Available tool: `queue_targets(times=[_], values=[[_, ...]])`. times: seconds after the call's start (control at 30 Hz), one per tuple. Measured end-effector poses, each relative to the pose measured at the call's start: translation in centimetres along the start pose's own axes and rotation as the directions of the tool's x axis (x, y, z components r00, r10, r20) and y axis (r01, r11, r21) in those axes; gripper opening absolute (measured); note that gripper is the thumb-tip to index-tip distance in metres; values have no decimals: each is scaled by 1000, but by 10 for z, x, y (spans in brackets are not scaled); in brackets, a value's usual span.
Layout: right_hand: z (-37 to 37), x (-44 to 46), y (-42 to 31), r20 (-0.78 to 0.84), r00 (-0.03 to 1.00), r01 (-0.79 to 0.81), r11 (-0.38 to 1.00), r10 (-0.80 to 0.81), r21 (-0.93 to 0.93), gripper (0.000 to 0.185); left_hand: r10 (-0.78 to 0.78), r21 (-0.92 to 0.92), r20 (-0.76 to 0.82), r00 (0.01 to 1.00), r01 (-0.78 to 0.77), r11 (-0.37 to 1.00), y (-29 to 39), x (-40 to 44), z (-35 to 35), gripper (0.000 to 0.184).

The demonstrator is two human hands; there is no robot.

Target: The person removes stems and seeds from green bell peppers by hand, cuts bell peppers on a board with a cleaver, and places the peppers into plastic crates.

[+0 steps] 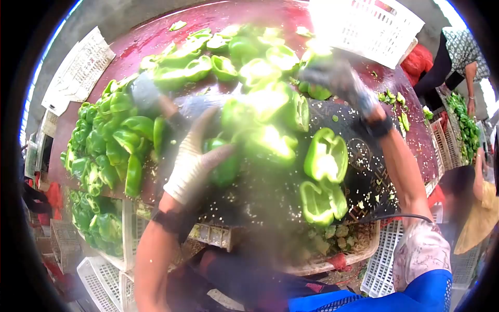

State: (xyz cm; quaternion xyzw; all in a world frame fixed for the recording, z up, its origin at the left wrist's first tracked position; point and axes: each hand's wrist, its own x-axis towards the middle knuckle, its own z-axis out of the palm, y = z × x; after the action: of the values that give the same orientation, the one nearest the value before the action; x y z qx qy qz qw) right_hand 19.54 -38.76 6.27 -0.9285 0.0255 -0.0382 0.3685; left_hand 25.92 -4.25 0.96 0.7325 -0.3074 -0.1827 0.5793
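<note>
My left hand (191, 161), in a whitish glove, has its thumb and fingers around a green bell pepper (224, 167) over the dark mat (358, 156). Farther back, my right hand (335, 80) wears a grey glove and is smeared by motion. A piece of green pepper (318, 92) shows just under its fingers; whether they grip it cannot be made out. Between the hands lie cut pepper halves (265, 143), partly washed out by glare. Two more open halves (326, 156) rest on the mat to the right, showing pale cores. Loose seeds are scattered around them.
Pepper pieces are heaped (112, 132) at the left of the red table (140, 39), with more halves (223, 67) toward the back. White crates (369, 28) stand at the edges. A blurred grey-gloved hand (148, 96) reaches near the heap. Other people (465, 52) are at right.
</note>
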Motion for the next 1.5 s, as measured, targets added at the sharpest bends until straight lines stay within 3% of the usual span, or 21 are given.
queue_targets(times=[0.03, 0.1, 0.23, 0.3, 0.37, 0.47, 0.5, 0.57, 0.63, 0.67, 0.73, 0.87, 0.9, 1.0, 1.1, 1.13, 1.27, 1.33, 1.4, 1.43, 1.5], values=[[-7, 29, -8, -49, 990, -141, 981, 136, -134, 36, 11, -6, 8, 1000, -11, 1000, -2, 2, 1, 77], [-6, 67, -23, -131, 991, -67, 924, 19, -377, 40, 30, -6, 12, 999, -30, 1000, 0, 2, -1, 80], [27, 165, 32, 176, 976, -77, 956, 131, -283, 50, 47, -53, 44, 998, -45, 998, -10, 8, -7, 89], [38, 165, 50, 36, 988, 156, 972, -152, -175, 39, 27, -112, 62, 998, -20, 993, -14, 11, -12, 90], [41, 148, 57, 235, 856, 493, 864, -460, -102, 33, 32, -178, 36, 999, -25, 984, -20, 15, -11, 91], [42, 116, 51, 271, 776, 551, 821, -570, 149, 35, 85, -166, -18, 996, -87, 982, -23, 21, -9, 89], [41, 83, 20, 265, 879, 307, 896, -395, 320, 46, 100, -168, -41, 994, -105, 980, -25, 21, -10, 88], [33, 88, 64, 363, 889, 128, 912, -280, 389, 43, 83, -193, -34, 996, -89, 977, -22, 21, -11, 89], [25, 96, 51, 467, 857, 166, 974, -220, 155, 37, 57, -226, -22, 998, -61, 972, -23, 20, -12, 89], [6, 103, -9, 512, 834, 304, 946, -206, -115, 35, 53, -241, -15, 998, -55, 969, -24, 19, -13, 88], [2, 159, -14, 475, 827, 552, 597, -301, -582, 38, 66, -272, -4, 998, -65, 960, -23, 20, -13, 87], [66, 261, 0, 122, 988, 144, 826, -91, -546, 36, 105, -300, -27, 994, -108, 948, -30, 20, -15, 74], [88, 254, -6, 158, 969, 247, 696, -190, -674, 31, 87, -296, -18, 996, -88, 951, -30, 19, -16, 75], [87, 260, 16, 208, 850, 510, 655, -485, -557, 20, 43, -276, -7, 999, -44, 960, -22, 17, -18, 75], [54, 256, 38, 191, 638, 657, 399, -746, -639, 18, 49, -436, -27, 998, -56, 898, -31, 20, -21, 73], [36, 216, 2, 206, 731, 602, 473, -650, -643, 24, 67, -383, -37, 997, -76, 921, -37, 24, -25, 74], [34, 176, -17, 204, 709, 703, 697, -675, -140, 32, 82, -640, -88, 993, -120, 759, -59, 30, -25, 78], [50, 164, -31, 174, 690, 685, 712, -703, 155, 33, 134, -347, -141, 981, -175, 921, -68, 36, -32, 76], [67, 143, -56, 381, 759, 317, 810, -528, 493, 34, -5, -641, -134, 991, -83, 763, -63, 34, -30, 75], [76, 132, -70, 473, 771, 86, 806, -426, 585, 35, 11, -709, -94, 996, -75, 701, -51, 33, -28, 74], [74, 116, -105, 517, 672, 350, 843, -530, 409, 32, 61, -822, -8, 998, -41, 568, -33, 34, -34, 72]])
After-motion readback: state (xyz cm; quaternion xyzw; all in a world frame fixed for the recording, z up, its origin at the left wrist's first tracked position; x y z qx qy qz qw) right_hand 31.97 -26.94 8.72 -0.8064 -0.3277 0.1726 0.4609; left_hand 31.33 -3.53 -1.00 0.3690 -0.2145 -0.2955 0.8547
